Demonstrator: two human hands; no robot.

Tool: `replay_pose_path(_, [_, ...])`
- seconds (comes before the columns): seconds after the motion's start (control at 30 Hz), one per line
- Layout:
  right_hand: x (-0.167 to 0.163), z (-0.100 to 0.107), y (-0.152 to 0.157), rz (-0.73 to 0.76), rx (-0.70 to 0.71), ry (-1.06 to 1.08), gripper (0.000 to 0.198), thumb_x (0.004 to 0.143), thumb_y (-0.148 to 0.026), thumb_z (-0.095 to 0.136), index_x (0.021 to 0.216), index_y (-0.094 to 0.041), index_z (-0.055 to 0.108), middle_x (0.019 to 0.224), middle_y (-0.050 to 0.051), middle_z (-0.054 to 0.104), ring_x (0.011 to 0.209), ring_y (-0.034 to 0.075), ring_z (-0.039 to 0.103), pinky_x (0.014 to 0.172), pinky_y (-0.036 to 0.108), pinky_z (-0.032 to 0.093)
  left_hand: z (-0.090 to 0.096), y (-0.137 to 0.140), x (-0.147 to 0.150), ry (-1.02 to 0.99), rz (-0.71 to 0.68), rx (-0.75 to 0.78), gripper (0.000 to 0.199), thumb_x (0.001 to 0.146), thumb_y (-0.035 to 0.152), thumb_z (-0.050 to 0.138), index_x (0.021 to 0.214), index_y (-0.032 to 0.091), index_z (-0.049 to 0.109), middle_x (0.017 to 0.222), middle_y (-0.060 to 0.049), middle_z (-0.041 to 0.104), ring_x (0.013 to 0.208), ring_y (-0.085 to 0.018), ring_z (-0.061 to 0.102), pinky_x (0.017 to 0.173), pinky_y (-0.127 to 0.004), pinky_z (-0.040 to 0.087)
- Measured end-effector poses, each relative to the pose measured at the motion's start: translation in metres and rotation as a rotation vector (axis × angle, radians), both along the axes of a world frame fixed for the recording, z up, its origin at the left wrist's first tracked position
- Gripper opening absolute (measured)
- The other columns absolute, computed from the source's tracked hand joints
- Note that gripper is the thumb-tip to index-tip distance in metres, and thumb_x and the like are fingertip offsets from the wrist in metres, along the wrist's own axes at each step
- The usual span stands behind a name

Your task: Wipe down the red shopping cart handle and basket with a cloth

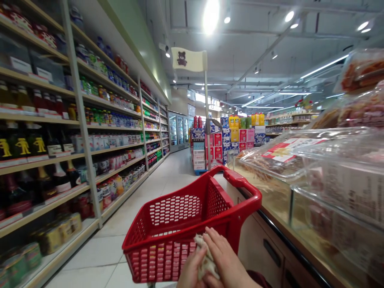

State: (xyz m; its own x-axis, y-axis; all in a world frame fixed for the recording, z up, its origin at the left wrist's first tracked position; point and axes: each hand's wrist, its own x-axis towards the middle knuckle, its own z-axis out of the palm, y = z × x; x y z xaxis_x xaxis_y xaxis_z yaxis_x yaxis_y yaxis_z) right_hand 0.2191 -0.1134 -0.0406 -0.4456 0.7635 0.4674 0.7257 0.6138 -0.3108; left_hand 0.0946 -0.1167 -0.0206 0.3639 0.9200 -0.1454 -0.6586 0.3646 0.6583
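Note:
A crumpled off-white cloth is pressed between my two hands at the bottom of the head view. My left hand cups it from the left, with the thumb lying along it. From the right my right hand presses against it, fingers extended over its top. Just beyond the hands stands a red plastic shopping cart with perforated sides. Its thick red handle is at the right. Whether the cloth is damp I cannot tell.
Shelves of bottles and cans line the left side. On the right, clear plastic food packs are piled on a counter with drawers. Stacked drink cartons and a pole with a bear flag stand ahead. Tiled floor runs between.

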Motion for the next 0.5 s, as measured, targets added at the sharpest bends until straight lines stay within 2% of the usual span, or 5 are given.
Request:
replay_pose_path(0.23, [0.024, 0.045, -0.004, 0.002, 0.214, 0.091, 0.051, 0.074, -0.01, 0.041, 0.125, -0.019, 0.043, 0.13, 0.01, 0.043, 0.12, 0.018, 0.038, 0.096, 0.034, 0.039, 0.024, -0.007, -0.01, 0.218, -0.16, 0.136, 0.039, 0.071, 0.04, 0.055, 0.101, 0.017, 0.056, 0.101, -0.009, 0.063, 0.095, -0.022, 0.057, 0.08, -0.035, 0.044])
replay_pose_path(0.3, [0.055, 0.067, 0.006, -0.154, 0.428, 0.155, 0.049, 0.077, -0.009, 0.037, 0.124, -0.021, 0.044, 0.128, 0.009, 0.046, 0.121, 0.017, 0.036, 0.098, 0.037, 0.037, 0.029, 0.005, -0.022, 0.494, -0.064, 0.317, 0.045, 0.069, 0.04, 0.054, 0.108, 0.017, 0.053, 0.11, -0.01, 0.059, 0.103, -0.023, 0.053, 0.088, -0.037, 0.04])
replay_pose_path(0.4, [0.099, 0.083, 0.026, -0.519, 0.691, 0.198, 0.046, 0.08, -0.013, 0.042, 0.125, -0.021, 0.043, 0.133, 0.009, 0.039, 0.128, 0.024, 0.023, 0.102, 0.053, 0.021, 0.02, 0.034, -0.047, 1.136, 0.308, 0.644, 0.05, 0.068, 0.032, 0.051, 0.115, 0.016, 0.047, 0.123, -0.01, 0.05, 0.117, -0.023, 0.041, 0.1, -0.04, 0.029])
replay_pose_path(0.43, [0.107, 0.079, 0.031, -0.551, 0.715, 0.164, 0.044, 0.08, -0.012, 0.04, 0.123, -0.021, 0.044, 0.133, 0.009, 0.039, 0.128, 0.025, 0.022, 0.102, 0.055, 0.021, 0.013, 0.043, -0.055, 1.353, 0.42, 0.722, 0.051, 0.069, 0.029, 0.048, 0.117, 0.013, 0.046, 0.127, -0.012, 0.045, 0.121, -0.024, 0.036, 0.102, -0.042, 0.025])
replay_pose_path(0.5, [0.107, 0.056, 0.034, -0.476, 0.708, 0.078, 0.043, 0.082, -0.009, 0.035, 0.121, -0.021, 0.047, 0.129, 0.009, 0.045, 0.127, 0.023, 0.025, 0.1, 0.053, 0.026, -0.004, 0.055, -0.069, 1.712, 0.438, 0.809, 0.053, 0.068, 0.022, 0.045, 0.119, 0.008, 0.044, 0.128, -0.016, 0.044, 0.122, -0.026, 0.034, 0.103, -0.045, 0.023])
